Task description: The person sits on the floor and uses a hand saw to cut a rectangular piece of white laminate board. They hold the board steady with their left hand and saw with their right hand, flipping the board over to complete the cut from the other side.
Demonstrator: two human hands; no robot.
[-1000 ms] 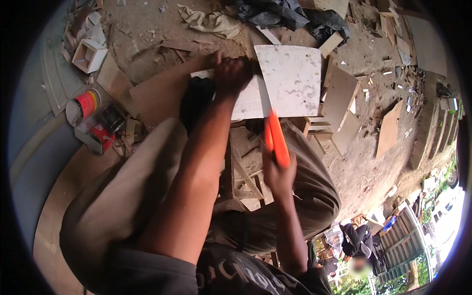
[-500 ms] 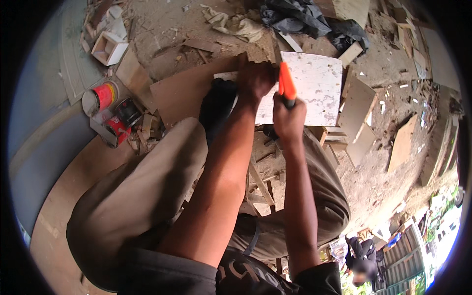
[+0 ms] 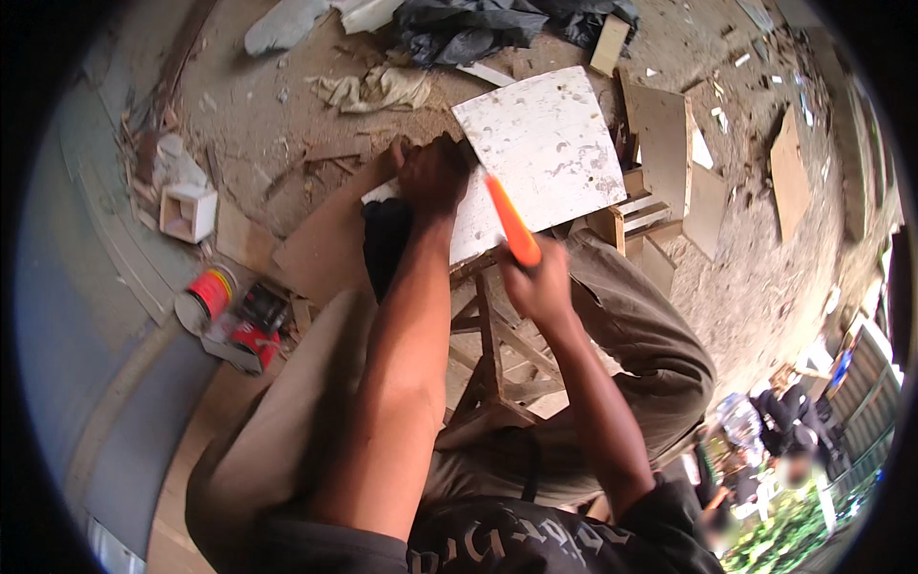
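The right hand's (image 3: 537, 282) fingers are clenched round the saw's orange handle (image 3: 514, 225), which points toward eleven o'clock; the dark blade (image 3: 472, 155) beyond it meets the white board (image 3: 550, 134). The left hand (image 3: 432, 177), between ten and eleven o'clock from the right, lies on the same board with the blade just beside it, at its two o'clock; its fingertips are lost in shadow, so I cannot tell whether they grasp the wood or only press on it.

The board, stained and tilted in view, sits at twelve o'clock from the right hand; a black item (image 3: 385, 239), too dark to make out, shows at seven o'clock from the left hand.

Taking the board as centre: a wooden frame (image 3: 490, 354) stands at six, between the person's legs; a brown panel (image 3: 320, 234) lies between eight and nine; red cans (image 3: 212, 290) sit at eight; a small white box (image 3: 186, 212) at nine; a tan cloth (image 3: 378, 91) at ten; black plastic sheeting (image 3: 469, 29) between eleven and twelve; loose panels (image 3: 669, 143) at three; other people (image 3: 798, 421) at four, far off.
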